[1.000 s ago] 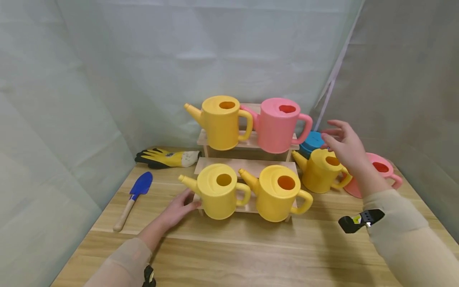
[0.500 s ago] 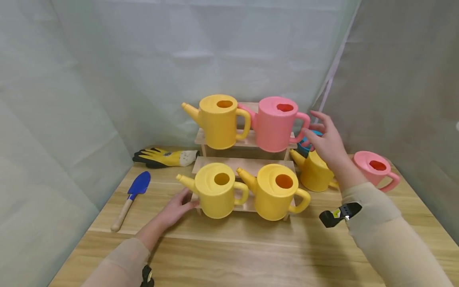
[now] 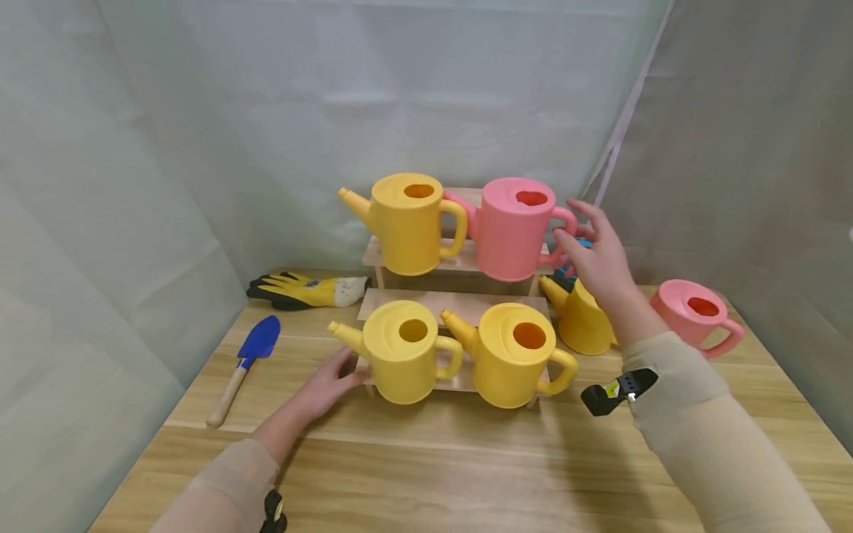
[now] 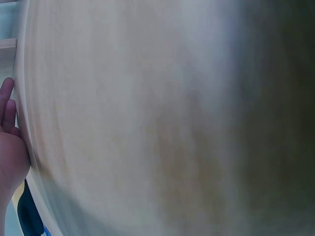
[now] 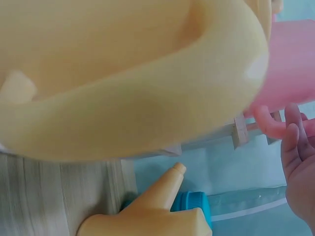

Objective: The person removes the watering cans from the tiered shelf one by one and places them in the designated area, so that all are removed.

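A tiered wooden rack (image 3: 436, 301) holds two yellow watering cans on its lower part, a pale one (image 3: 403, 364) and a deeper one (image 3: 512, 366). On the top tier stand another yellow watering can (image 3: 408, 229) and a pink watering can (image 3: 512, 233). My right hand (image 3: 600, 255) holds the pink can's handle, thumb on the near side; some fingertips are hidden. In the right wrist view the fingers (image 5: 291, 140) overlap that handle. At the rack's lower left end, my left hand (image 3: 326, 389) holds the edge with its thumb in front; the fingertips are partly hidden.
Right of the rack, a yellow watering can (image 3: 583, 326) and a pink one (image 3: 686, 314) stand on the wooden table (image 3: 426, 474), with a blue object partly hidden behind. On the left lie yellow-black gloves (image 3: 306, 291) and a blue trowel (image 3: 260, 338). Fabric walls enclose the table.
My right hand has moved left, from above the yellow can on the right to the upper pink can's handle, and its fingers have come onto it. The left hand has stayed at the rack.
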Demonstrator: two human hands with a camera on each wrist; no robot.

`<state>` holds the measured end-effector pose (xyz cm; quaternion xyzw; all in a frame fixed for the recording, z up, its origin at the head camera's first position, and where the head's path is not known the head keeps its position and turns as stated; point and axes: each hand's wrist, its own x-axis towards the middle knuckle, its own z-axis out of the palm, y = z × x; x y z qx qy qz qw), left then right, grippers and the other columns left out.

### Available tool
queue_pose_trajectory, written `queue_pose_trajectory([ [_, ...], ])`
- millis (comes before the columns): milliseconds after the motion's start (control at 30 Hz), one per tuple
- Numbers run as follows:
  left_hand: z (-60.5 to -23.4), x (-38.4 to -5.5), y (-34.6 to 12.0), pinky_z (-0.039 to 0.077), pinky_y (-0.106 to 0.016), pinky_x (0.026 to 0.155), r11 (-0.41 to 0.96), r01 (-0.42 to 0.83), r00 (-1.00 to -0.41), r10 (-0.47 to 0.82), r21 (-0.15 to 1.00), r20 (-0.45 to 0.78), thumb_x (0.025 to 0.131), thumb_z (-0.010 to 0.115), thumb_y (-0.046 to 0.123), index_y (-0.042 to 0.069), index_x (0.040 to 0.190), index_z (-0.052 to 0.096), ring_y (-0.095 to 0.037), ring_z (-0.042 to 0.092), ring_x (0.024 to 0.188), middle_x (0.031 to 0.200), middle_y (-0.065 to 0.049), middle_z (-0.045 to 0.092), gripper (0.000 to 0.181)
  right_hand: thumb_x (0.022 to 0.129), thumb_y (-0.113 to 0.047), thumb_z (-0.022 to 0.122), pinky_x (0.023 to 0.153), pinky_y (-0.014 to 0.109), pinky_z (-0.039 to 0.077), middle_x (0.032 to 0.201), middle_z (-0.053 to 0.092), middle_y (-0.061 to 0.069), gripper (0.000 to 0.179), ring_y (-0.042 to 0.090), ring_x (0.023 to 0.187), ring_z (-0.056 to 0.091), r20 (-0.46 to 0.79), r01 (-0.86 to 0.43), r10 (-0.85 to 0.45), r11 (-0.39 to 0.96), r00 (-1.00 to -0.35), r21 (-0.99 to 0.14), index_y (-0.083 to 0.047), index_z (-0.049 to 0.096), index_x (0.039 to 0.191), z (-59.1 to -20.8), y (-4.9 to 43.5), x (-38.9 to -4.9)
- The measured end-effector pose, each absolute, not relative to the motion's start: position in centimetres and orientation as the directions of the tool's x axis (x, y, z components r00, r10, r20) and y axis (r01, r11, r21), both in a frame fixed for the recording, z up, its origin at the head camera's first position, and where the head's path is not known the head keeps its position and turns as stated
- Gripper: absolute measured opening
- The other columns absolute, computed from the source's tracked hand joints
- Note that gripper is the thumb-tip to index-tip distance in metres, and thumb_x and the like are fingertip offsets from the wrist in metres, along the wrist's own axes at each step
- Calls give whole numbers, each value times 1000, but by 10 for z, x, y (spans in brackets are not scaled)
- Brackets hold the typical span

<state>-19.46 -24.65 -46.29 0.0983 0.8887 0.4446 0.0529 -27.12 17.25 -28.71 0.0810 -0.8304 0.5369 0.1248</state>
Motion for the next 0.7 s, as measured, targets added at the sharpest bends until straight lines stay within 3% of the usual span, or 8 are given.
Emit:
queue_pose_trajectory([
  [367, -463, -196, -243, 27, -59, 103, 560, 153, -969, 245, 814, 13, 89, 57, 48, 31, 144, 34, -41, 35, 130, 148, -15, 33, 63, 92, -40, 54, 58, 25, 52, 104, 55, 7, 45, 21, 60, 56, 315, -270, 73, 360, -946, -893, -29, 41, 134, -293, 170, -271],
  [700, -464, -194, -245, 27, -56, 105, 571, 125, -976, 218, 811, -3, 88, 59, 47, 30, 145, 34, -39, 35, 130, 147, -17, 35, 64, 92, -36, 54, 49, 23, 48, 96, 56, 13, 36, 16, 48, 47, 371, -326, 88, 324, -924, -888, -25, 48, 125, -294, 169, -269],
])
